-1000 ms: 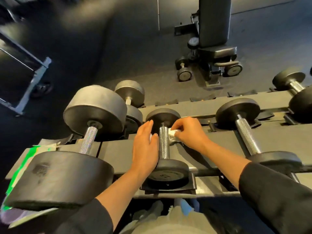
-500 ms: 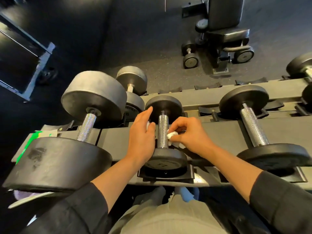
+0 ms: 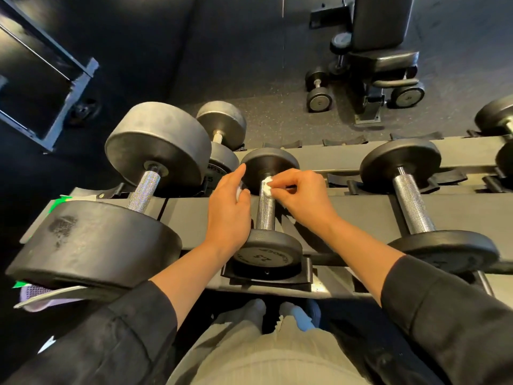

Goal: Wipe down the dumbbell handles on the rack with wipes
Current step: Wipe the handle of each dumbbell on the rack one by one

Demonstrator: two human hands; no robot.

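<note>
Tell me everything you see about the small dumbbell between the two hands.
The small black dumbbell lies in a black cradle on the grey rack, with two round dark heads and a knurled silver handle. The near head shows "2.5". The right hand presses a white wipe on the handle's far end; the left hand rests beside it.

Small dumbbell [image 3: 266, 212]: lies on the rack [image 3: 191, 218], near its middle.
Right hand [image 3: 301, 194]: pinches a white wipe [image 3: 267, 188] on the handle's far end.
Left hand [image 3: 229, 215]: fingers straight, beside the handle, a bit of white under it.
Big dumbbell [image 3: 133, 204]: at the rack's left end.
</note>
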